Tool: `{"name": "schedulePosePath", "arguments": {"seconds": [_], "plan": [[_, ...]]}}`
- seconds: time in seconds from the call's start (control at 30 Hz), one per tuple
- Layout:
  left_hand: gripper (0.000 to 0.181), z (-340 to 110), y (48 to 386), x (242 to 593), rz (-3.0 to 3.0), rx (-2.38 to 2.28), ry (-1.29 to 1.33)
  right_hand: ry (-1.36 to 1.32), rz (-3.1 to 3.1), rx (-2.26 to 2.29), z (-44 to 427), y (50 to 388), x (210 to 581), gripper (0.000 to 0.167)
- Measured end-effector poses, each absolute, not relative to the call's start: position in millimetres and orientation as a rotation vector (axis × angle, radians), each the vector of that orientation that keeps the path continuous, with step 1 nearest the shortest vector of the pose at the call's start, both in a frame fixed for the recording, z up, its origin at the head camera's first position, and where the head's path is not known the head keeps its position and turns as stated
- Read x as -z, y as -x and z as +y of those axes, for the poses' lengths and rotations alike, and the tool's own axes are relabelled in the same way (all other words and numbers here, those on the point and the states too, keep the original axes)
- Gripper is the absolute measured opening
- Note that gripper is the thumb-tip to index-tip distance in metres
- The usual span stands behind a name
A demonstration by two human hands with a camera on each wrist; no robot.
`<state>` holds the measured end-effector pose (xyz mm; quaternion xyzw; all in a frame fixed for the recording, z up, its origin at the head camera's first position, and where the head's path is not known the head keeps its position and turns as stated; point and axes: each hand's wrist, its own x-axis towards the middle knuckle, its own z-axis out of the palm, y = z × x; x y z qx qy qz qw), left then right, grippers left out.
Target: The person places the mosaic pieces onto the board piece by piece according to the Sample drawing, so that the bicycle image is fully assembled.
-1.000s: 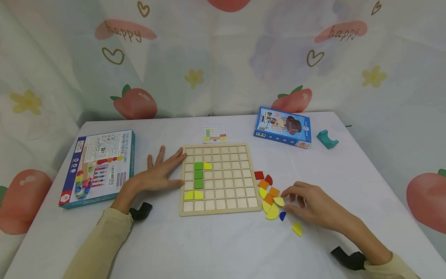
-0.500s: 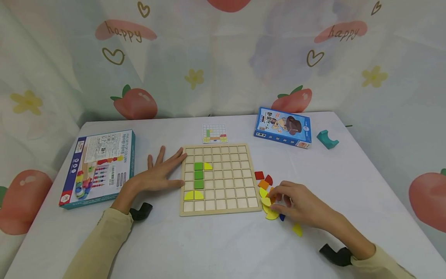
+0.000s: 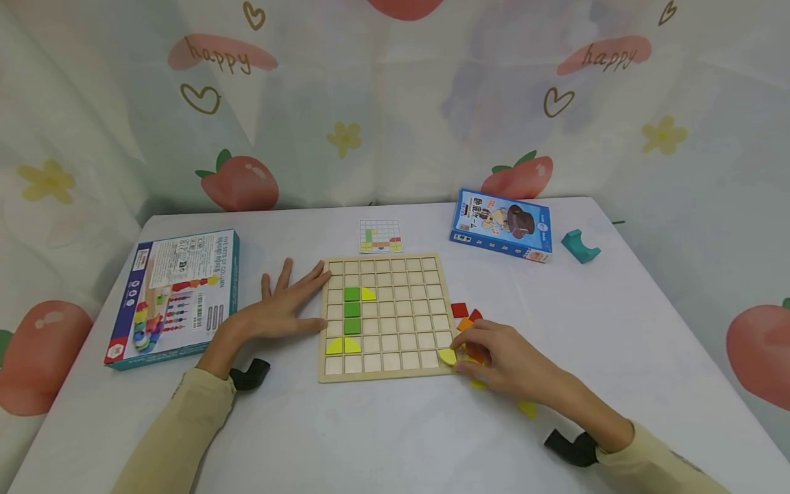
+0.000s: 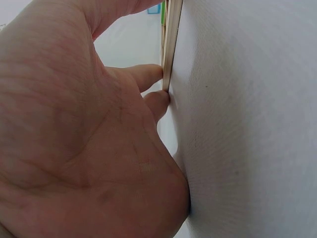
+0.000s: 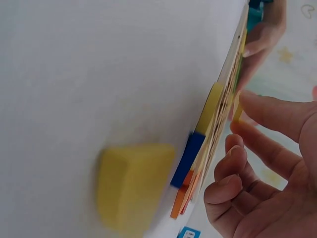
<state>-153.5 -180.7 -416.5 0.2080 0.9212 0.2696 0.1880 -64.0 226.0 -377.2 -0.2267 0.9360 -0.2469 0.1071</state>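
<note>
A wooden grid board (image 3: 395, 377) lies on the table, holding green squares (image 3: 352, 310) and yellow quarter-round pieces (image 3: 352, 345) in its left part. My left hand (image 3: 278, 309) rests with spread fingers against the board's left edge; in the left wrist view the hand (image 4: 99, 129) touches the board's edge (image 4: 172, 44). My right hand (image 3: 512, 360) pinches a yellow piece (image 3: 447, 357) over the board's lower right corner. The right wrist view shows this piece (image 5: 238, 110) between thumb and finger of the hand (image 5: 272, 158). Loose pieces beside the board are partly hidden by this hand.
A pattern card (image 3: 380, 237) lies behind the board. Boxes stand at left (image 3: 179, 295) and back right (image 3: 501, 225), with a teal curved block (image 3: 580, 247) beside the latter. Near the right hand are a red piece (image 3: 459, 310), a yellow piece (image 3: 527, 409) and a blue piece (image 5: 188, 158).
My right hand has moved left with the pinched yellow piece, from the loose pieces to over the board's right edge. My left hand has stayed in place.
</note>
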Motion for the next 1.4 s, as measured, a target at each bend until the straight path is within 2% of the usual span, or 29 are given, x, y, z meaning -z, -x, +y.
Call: {"name": "schedulePosePath", "arguments": {"seconds": [0.87, 1.4], "plan": [[0.093, -181, 155, 418, 2.586, -0.756, -0.575, 0.728, 2.688, 0.809, 164, 63, 381, 0.025], [0.092, -180, 154, 416, 2.590, -0.743, -0.571, 0.852, 2.686, 0.754, 120, 65, 382, 0.023]]}}
